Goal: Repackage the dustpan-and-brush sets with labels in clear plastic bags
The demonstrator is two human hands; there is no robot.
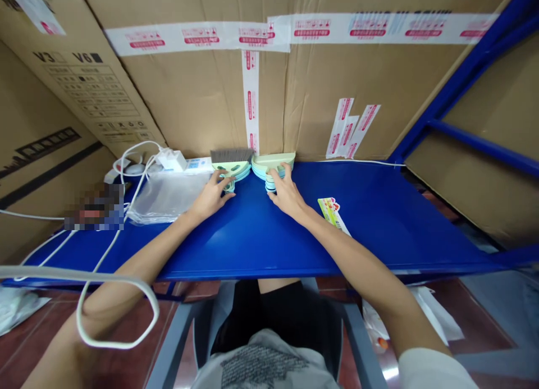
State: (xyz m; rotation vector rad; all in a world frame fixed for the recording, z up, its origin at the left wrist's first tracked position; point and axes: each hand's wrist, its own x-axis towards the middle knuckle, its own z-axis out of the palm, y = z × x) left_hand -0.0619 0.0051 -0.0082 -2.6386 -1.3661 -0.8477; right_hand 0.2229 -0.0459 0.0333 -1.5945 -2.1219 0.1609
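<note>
My left hand (pixel 210 197) has its thumb and fingers curved around the handle end of a small stack of hand brushes (pixel 231 168). The top brush is pale green with grey bristles pointing to the back, and light blue edges show beneath. To its right, my right hand (pixel 289 193) grips the handles of a stack of small dustpans (pixel 273 160), pale green on top with light blue layers below. Both stacks lie side by side at the back of the blue table (pixel 252 237). My fingers partly hide the handles.
Clear plastic bags (pixel 168 195) lie left of the brushes, with a white plug adapter (pixel 172 160) behind them. A white cable (pixel 113 243) loops over the left side and front edge. A colourful card (pixel 333 214) lies right. Cardboard (pixel 189 97) walls the back.
</note>
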